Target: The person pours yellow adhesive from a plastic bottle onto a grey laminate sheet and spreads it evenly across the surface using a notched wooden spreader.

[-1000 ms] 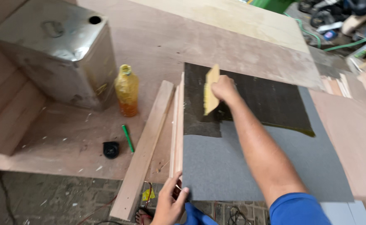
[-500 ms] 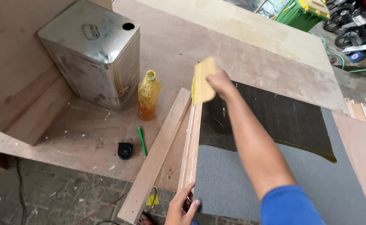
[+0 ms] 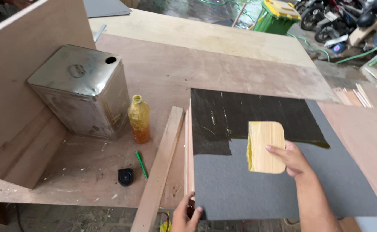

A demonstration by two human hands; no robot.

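My right hand (image 3: 292, 160) holds a small rounded wooden scraper (image 3: 265, 147) with yellow glue along its left edge. It rests flat on a grey sheet (image 3: 257, 189), right at the border of the dark, glue-wet area (image 3: 248, 114) on the sheet's far half. My left hand (image 3: 185, 215) grips the sheet's near left corner, next to thin plywood strips (image 3: 188, 150) standing on edge beside it.
A long wooden batten (image 3: 160, 169) lies left of the sheet. Further left are a yellow glue bottle (image 3: 139, 119), a square metal can (image 3: 84, 89), a green pencil (image 3: 141, 164) and a black cap (image 3: 125, 176). A plywood panel (image 3: 21, 68) stands at far left.
My right hand has brought the scraper from the sheet's far left edge down and right to the middle, at the edge of the dark area. The view has shifted left.
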